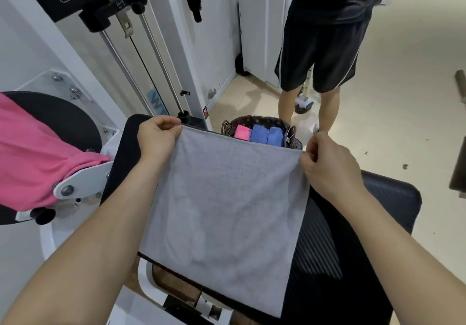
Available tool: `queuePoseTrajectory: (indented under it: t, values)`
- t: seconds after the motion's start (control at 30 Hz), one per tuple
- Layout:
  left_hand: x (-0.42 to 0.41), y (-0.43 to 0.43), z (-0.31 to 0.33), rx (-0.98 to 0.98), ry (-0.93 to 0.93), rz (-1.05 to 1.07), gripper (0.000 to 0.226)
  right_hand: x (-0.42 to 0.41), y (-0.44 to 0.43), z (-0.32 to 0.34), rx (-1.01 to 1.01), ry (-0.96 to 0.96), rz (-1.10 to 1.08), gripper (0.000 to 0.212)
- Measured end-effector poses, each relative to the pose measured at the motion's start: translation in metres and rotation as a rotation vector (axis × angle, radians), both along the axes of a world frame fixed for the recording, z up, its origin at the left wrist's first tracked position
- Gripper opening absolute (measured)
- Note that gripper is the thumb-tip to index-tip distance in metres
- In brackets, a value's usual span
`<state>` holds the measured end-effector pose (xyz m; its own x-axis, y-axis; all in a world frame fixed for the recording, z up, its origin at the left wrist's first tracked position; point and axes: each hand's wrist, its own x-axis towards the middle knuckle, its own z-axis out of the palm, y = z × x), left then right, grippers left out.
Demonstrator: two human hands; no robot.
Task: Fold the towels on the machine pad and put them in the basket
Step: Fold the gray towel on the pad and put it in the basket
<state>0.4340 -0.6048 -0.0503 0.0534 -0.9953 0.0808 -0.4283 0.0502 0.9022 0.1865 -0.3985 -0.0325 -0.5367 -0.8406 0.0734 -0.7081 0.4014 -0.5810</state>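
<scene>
A grey towel [227,208] lies spread flat over the black machine pad [353,249]. My left hand [157,136] pinches its far left corner, and my right hand [327,165] pinches its far right corner. Just beyond the towel's far edge stands a dark wicker basket [259,120]. Inside it are a folded pink towel [242,132] and two folded blue towels [267,135]. A pink towel [32,158] hangs over a round black pad at the left.
The white weight machine frame with steel rods [141,67] rises behind the pad. A person in black shorts [320,54] stands on the beige floor right behind the basket. A dark bench edge [459,170] shows at the far right.
</scene>
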Motion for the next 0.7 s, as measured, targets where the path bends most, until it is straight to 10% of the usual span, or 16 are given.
queuePoseTrajectory:
  t: [0.37, 0.7]
  values:
    - [0.035, 0.038, -0.008, -0.019, -0.029, -0.030, 0.031, 0.006, 0.011, -0.006, -0.135, 0.244, 0.033, 0.016]
    - [0.134, 0.154, -0.085, 0.219, -0.244, 0.089, 0.028, 0.100, 0.081, -0.060, -0.126, 0.666, 0.959, 0.017]
